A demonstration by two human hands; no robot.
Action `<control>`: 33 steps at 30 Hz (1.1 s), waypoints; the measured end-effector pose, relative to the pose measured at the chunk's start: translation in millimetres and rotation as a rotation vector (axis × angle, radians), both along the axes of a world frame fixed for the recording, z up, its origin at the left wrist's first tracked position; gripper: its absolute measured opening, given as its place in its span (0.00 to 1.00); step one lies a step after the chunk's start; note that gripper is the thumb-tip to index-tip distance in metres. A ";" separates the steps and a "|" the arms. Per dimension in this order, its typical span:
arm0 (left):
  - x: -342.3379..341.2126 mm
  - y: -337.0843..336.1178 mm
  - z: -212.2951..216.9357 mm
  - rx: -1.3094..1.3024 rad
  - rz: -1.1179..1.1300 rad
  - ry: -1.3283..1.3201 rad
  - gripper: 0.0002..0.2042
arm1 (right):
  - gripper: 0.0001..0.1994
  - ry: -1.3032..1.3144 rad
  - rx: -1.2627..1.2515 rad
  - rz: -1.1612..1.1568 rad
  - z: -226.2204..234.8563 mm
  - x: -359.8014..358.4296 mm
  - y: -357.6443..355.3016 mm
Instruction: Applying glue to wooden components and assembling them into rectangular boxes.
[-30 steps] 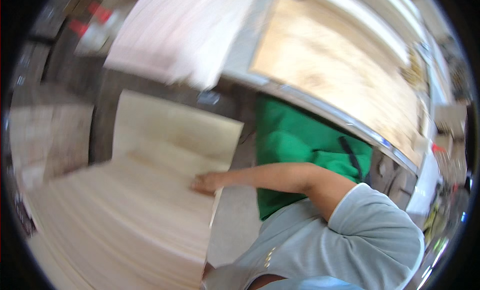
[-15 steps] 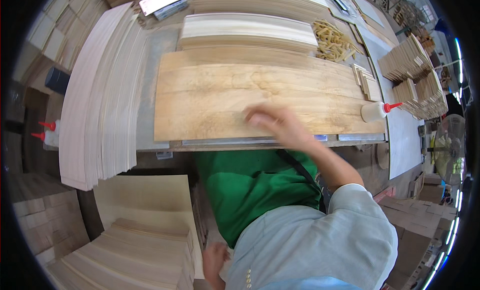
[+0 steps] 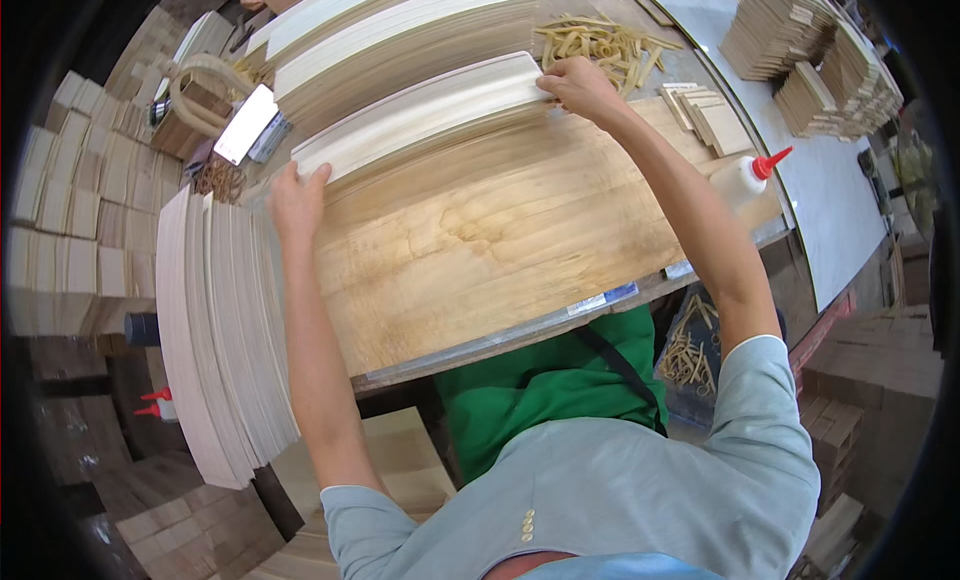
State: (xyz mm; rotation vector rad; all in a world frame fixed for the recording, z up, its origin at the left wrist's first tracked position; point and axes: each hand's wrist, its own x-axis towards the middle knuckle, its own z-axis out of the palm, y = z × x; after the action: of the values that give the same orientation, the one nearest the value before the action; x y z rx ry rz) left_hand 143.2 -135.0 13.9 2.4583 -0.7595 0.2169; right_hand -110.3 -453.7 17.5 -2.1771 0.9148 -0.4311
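Two hands, the left hand (image 3: pixel 296 198) and right hand (image 3: pixel 580 85), one large wooden board (image 3: pixel 480 245), one white glue bottle (image 3: pixel 745 178) at right, two red-capped bottles (image 3: pixel 155 402) on the floor at left, one pile of rubber bands (image 3: pixel 600 42) at far.

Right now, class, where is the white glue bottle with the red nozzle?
In the head view, the white glue bottle with the red nozzle lies at the right end of the wide wooden board, right of the person's right forearm.
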 end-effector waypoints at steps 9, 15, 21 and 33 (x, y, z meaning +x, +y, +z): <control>24.8 2.7 -7.1 -0.005 -0.055 0.230 0.29 | 0.14 0.068 -0.049 -0.038 7.7 7.1 -0.9; -5.2 13.0 20.9 -0.133 -0.028 0.228 0.26 | 0.14 -0.181 0.007 -0.052 5.5 4.8 -2.5; -97.3 64.7 5.1 -0.265 -0.096 0.275 0.28 | 0.14 -0.199 -0.089 -0.019 6.8 -95.6 68.5; -226.6 137.3 -22.1 0.063 0.020 0.196 0.28 | 0.23 0.015 -0.027 -0.001 -8.9 -205.0 151.3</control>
State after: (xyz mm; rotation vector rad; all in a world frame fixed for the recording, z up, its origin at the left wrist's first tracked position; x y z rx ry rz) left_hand -83.4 2.4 -8.2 2.5017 -0.6663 -0.0417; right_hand -315.3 -302.5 8.5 -2.2071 0.9234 -0.4303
